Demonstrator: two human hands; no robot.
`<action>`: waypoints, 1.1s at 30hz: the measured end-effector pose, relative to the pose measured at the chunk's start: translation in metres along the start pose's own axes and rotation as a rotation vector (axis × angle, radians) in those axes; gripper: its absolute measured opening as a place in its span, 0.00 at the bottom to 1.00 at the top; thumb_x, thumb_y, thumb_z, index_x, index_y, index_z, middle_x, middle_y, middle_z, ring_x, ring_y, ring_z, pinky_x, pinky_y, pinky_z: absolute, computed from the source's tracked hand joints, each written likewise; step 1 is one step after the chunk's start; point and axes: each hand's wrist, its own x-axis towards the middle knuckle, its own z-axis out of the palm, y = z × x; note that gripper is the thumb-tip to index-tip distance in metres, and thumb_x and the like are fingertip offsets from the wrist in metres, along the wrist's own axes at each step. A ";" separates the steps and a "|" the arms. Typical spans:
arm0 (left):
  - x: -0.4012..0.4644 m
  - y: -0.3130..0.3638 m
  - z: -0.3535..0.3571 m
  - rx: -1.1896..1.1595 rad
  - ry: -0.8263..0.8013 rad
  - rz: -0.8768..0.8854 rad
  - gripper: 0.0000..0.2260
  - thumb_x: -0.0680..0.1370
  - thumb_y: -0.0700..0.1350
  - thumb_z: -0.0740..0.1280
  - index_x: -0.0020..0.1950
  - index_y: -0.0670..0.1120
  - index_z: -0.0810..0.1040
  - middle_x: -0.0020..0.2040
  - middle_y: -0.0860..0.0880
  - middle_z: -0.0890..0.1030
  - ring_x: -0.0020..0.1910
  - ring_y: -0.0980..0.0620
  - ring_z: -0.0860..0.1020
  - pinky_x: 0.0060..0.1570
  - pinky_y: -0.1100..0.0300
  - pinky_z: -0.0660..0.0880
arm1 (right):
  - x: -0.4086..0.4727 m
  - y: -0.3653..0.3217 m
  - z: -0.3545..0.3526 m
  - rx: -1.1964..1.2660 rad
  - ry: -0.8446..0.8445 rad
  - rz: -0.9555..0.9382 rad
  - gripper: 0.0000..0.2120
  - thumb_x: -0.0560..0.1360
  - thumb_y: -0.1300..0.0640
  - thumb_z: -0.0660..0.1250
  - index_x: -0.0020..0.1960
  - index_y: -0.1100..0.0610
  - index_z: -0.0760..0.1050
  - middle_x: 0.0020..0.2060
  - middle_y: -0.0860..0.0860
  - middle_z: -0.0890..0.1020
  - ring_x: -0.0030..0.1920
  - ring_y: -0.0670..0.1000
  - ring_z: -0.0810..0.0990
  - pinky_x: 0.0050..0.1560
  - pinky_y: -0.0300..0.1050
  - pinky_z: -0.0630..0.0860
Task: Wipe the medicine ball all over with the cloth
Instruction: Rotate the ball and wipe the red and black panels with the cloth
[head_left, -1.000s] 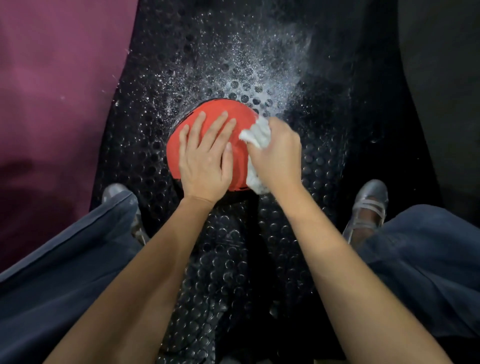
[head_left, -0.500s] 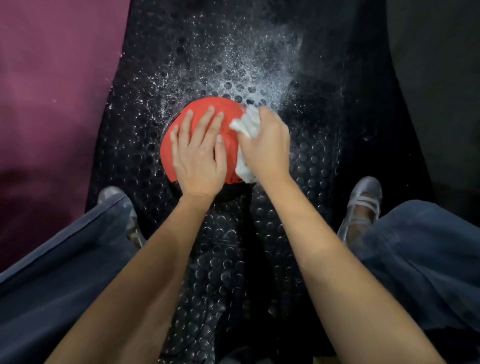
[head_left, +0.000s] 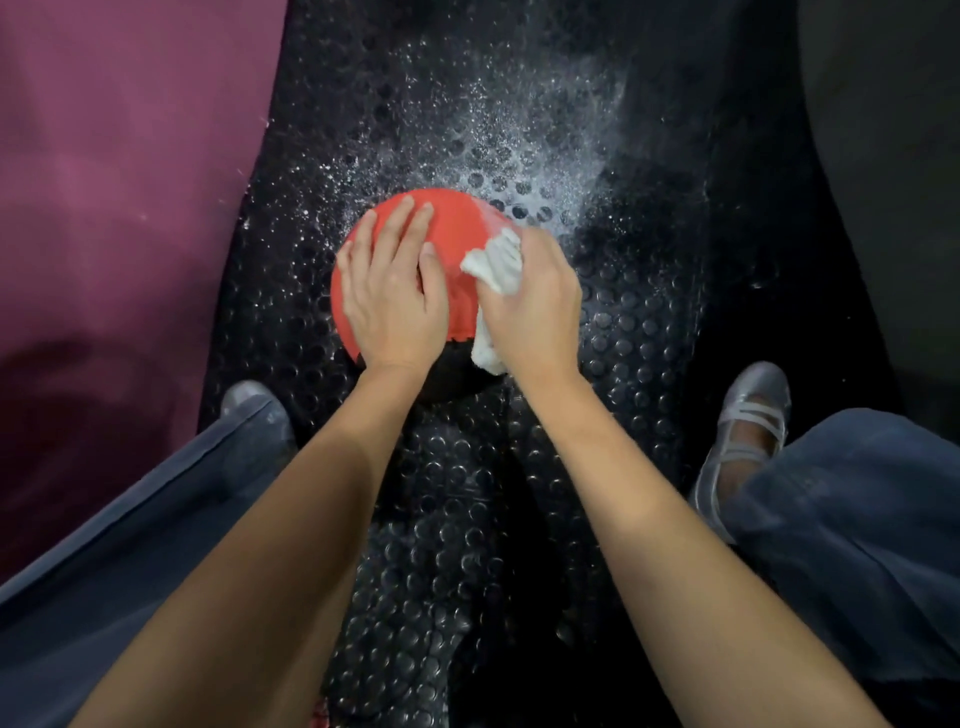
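A red and black medicine ball (head_left: 457, 228) sits on a black studded rubber mat (head_left: 639, 332), its red half up and its black part toward me. My left hand (head_left: 392, 291) lies flat on the ball's top left with fingers straight, pressing on it. My right hand (head_left: 535, 306) grips a bunched white cloth (head_left: 496, 260) against the ball's right side. Part of the cloth hangs out below the palm.
White powder or spray speckles the mat (head_left: 498, 130) beyond the ball. A maroon mat (head_left: 119, 208) lies to the left. My feet in grey shoes stand on either side: left shoe (head_left: 244, 400), right shoe (head_left: 748, 421), with blue trouser legs (head_left: 857, 499) low in view.
My right hand with the cloth has slid along the ball's right side, now a little farther round to the right. The left hand keeps its place on top.
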 end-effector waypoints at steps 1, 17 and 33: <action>0.003 0.002 -0.001 -0.008 -0.012 -0.019 0.23 0.80 0.50 0.49 0.70 0.50 0.73 0.71 0.54 0.72 0.74 0.49 0.63 0.74 0.49 0.55 | -0.009 0.003 -0.001 0.000 0.007 0.004 0.12 0.71 0.61 0.71 0.52 0.64 0.75 0.46 0.56 0.79 0.42 0.54 0.76 0.42 0.47 0.73; 0.000 0.006 -0.003 -0.060 0.014 -0.077 0.24 0.81 0.49 0.45 0.72 0.48 0.71 0.72 0.53 0.71 0.75 0.50 0.62 0.74 0.48 0.55 | -0.017 -0.004 -0.006 -0.067 -0.091 -0.086 0.12 0.73 0.59 0.69 0.54 0.63 0.76 0.47 0.56 0.80 0.42 0.59 0.80 0.40 0.53 0.78; 0.003 -0.003 0.001 -0.071 0.032 -0.066 0.23 0.81 0.50 0.48 0.72 0.48 0.72 0.72 0.53 0.72 0.75 0.49 0.62 0.74 0.46 0.57 | -0.014 0.013 -0.007 0.004 -0.118 0.001 0.11 0.71 0.60 0.71 0.50 0.65 0.76 0.43 0.56 0.79 0.40 0.52 0.76 0.40 0.43 0.71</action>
